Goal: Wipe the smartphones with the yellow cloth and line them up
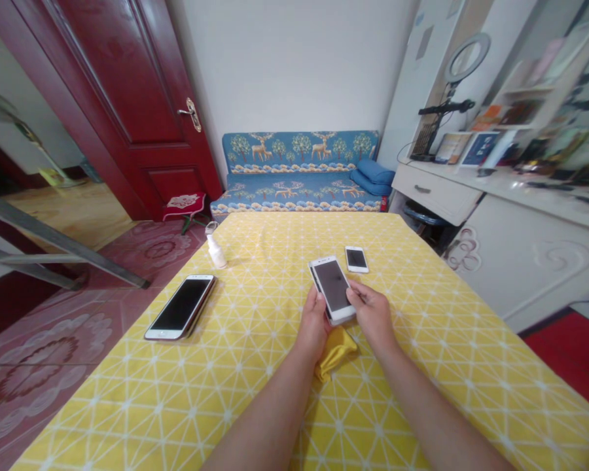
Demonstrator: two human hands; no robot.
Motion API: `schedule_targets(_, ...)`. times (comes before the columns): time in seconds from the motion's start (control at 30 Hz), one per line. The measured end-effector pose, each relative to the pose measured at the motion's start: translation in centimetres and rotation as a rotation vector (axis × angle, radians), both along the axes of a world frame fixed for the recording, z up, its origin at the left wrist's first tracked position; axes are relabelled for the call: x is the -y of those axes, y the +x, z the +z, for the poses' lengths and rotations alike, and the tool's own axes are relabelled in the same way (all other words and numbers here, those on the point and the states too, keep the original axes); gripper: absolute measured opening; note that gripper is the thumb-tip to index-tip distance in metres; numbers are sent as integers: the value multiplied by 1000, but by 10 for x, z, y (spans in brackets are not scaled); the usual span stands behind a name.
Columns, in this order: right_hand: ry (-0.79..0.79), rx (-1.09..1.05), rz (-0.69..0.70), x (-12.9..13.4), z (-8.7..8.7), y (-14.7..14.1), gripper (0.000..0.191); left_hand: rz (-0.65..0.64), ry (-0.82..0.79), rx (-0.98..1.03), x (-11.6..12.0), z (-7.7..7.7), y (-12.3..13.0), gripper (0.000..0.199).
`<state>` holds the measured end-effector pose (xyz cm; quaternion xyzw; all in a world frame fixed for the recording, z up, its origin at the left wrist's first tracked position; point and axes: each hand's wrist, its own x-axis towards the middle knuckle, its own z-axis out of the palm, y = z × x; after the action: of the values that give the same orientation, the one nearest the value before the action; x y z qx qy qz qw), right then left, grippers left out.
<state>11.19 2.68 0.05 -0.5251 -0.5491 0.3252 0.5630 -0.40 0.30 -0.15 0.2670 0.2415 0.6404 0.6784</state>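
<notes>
A white smartphone (332, 282) with a dark screen is held above the table by both hands. My left hand (315, 322) grips its lower left edge, thumb along the side. On the lower right edge is my right hand (373, 310), its thumb near the screen's corner and its other fingers hidden behind. Below the phone, a crumpled yellow cloth (338, 353) appears beside my left hand; whether that hand touches it I cannot tell. A smaller white phone (356, 260) lies just beyond my right hand.
On the left of the patterned yellow tablecloth (255, 399) rests a larger phone (182, 307) in a case. A small white spray bottle (216, 252) stands behind it. A blue sofa (299, 186) is beyond the table, and a white dresser (436, 193) is at right.
</notes>
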Motion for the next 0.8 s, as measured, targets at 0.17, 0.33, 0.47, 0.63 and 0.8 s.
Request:
schedule_targets(0.17,42,63,-81,3,1,-4,34,12,7,-9,1,2,1,45)
schedule_targets(0.33,81,107,-81,3,0,-5,33,-3,25,-58,3,1,1,50)
schedule_targets(0.47,105,173,-83,5,0,-5,34,1,42,-89,2,-3,1,54)
schedule_targets(0.63,116,182,-91,5,-1,-6,33,10,35,-81,0,-7,1,48)
schedule_targets(0.8,138,216,-88,7,1,-7,32,12,1,-71,0,-5,1,49)
